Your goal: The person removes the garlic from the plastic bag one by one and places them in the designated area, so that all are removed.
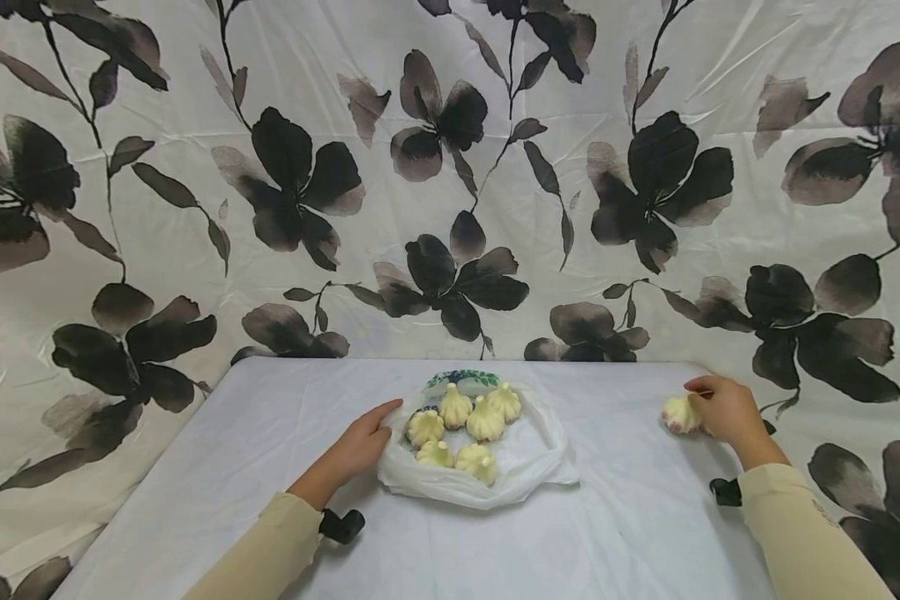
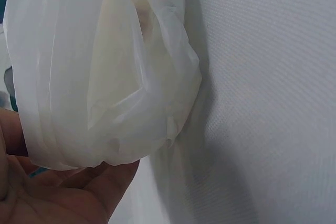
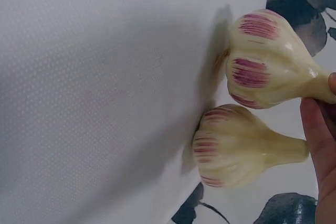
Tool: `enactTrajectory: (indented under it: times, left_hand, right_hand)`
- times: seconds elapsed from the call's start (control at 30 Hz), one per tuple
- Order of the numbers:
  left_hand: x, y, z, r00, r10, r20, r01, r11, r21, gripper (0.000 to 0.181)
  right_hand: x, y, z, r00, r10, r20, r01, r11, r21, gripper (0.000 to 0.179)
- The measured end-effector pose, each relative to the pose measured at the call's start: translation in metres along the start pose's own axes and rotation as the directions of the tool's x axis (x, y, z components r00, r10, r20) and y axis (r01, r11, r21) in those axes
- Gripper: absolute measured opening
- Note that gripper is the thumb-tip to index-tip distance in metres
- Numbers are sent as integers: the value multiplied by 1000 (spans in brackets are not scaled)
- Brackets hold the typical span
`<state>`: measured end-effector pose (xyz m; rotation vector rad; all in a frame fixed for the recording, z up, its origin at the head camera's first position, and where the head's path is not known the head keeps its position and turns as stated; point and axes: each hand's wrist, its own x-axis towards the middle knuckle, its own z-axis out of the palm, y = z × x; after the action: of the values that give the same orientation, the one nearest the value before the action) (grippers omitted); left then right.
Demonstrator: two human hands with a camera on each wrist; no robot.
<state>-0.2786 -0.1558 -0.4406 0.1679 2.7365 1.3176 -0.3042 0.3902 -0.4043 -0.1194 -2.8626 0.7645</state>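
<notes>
A white plastic bag (image 1: 487,496) lies spread open on the table, its rim rolled into a ring around several pale garlic bulbs (image 1: 485,419). At the bag's left edge, my left hand (image 1: 358,446) grips the rim; the left wrist view shows the thumb and fingers on either side of the plastic (image 2: 79,87). Far to the right, my right hand (image 1: 727,410) pinches a garlic bulb (image 3: 262,61) by its stem between thumb and finger. A second garlic bulb (image 3: 231,148) with purple streaks is right beside it. From the head, the hand partly covers this pair.
A white cloth covers the table (image 1: 615,517), whose back edge meets a hanging flowered cloth (image 1: 450,192). The right hand works near the table's right edge. Dark wrist cameras (image 1: 342,527) stick out from both sleeves.
</notes>
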Motion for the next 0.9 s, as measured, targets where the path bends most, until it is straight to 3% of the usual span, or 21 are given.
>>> enactTrajectory:
  times: [0.57, 0.9]
  left_hand:
    - [-2, -1, -2, 1000, 16, -2, -16, 1000, 16, 54]
    - [-2, -2, 0, 1000, -1, 5, 1, 1000, 11, 54]
  right_hand:
    - [1, 0, 4, 999, -31, -33, 31, 1000, -4, 30]
    - [5, -8, 13, 990, -118, -83, 117, 993, -16, 26]
